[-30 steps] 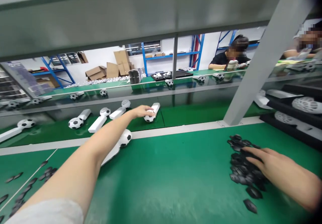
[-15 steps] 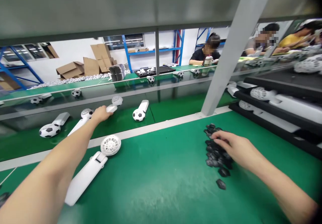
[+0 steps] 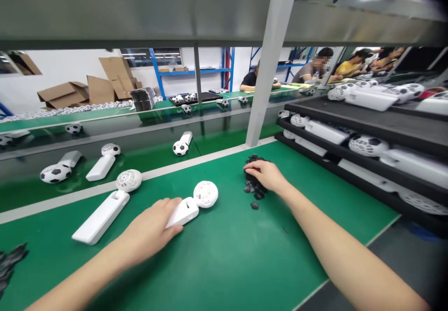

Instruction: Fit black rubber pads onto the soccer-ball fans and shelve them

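In my left hand [image 3: 154,224] is a white handheld fan [image 3: 184,212], gripped by its handle. Its round, pierced head [image 3: 206,194] points right, just over the green work surface. My right hand [image 3: 268,175] rests at a heap of small black plastic pieces [image 3: 249,188], some of them five-sided. Its thumb and fingertips are pinched together at the heap's left side; what lies between them is hidden. Left of my left hand, a second white fan [image 3: 101,218] with a plain white pierced head lies on the table.
Football-patterned fans [image 3: 56,173] lie on the conveyor belt [image 3: 154,155] beyond the table edge. Black trays [image 3: 378,129] of fans are stacked at right. A grey post [image 3: 268,68] rises ahead under an overhead panel. Dark scraps [image 3: 10,264] lie far left; co-workers sit opposite.
My left hand has brought a white fan from the conveyor back over the table. My right hand stays at the black pieces. The view has turned right.
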Available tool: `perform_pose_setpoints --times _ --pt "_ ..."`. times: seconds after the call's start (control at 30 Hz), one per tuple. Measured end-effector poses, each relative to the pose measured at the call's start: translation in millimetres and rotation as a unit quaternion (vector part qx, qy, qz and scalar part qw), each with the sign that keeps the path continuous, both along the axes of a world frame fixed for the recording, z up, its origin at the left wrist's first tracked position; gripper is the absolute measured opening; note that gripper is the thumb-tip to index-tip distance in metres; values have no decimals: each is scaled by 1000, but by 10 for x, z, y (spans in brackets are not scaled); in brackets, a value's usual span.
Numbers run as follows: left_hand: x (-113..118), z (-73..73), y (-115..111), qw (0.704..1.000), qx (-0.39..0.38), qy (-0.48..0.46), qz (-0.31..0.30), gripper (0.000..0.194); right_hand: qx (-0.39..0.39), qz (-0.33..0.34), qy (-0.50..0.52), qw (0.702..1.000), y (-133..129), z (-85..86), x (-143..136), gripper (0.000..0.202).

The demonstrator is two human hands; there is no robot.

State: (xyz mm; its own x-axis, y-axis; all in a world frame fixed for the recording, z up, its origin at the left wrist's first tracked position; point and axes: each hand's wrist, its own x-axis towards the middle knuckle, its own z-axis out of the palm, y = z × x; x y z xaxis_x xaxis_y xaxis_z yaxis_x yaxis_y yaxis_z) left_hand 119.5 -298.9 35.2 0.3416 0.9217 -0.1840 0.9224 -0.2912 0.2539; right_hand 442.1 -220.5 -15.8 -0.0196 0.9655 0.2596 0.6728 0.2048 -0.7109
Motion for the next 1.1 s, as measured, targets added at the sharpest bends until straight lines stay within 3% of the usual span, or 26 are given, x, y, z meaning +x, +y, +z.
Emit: perform_pose_setpoints --times 0.1,0.2,0.27,0.37,0.53,0.7,0.8,0.97,1.1 --pt "112 5 23 1000 0 13 -17 64 -10 4 44 999 -28 13 -87 19" --pt "293 -30 130 997 8 -57 -57 73 -13 36 83 996 -106 95 -196 22" --pt "419 -99 175 993 21 -78 -81 72 -16 57 121 991 -199 158 -279 23" --pt "560 -207 179 994 63 -61 -64 67 -6 80 153 985 -388 212 -420 20" --pt "647 -267 131 992 110 -35 -47 62 104 164 82 978 -671 198 -674 10" --pt "616 -304 145 989 114 -65 -63 72 125 231 -17 965 -769 137 -814 8" --pt "576 -320 173 989 90 -99 -66 83 127 230 -37 964 -778 97 -836 6" --pt "550 -276 220 984 59 -161 -53 63 118 180 7 976 -767 48 -863 1" --pt "553 -250 250 979 30 -198 -43 48 46 153 87 983 -751 18 -897 31"
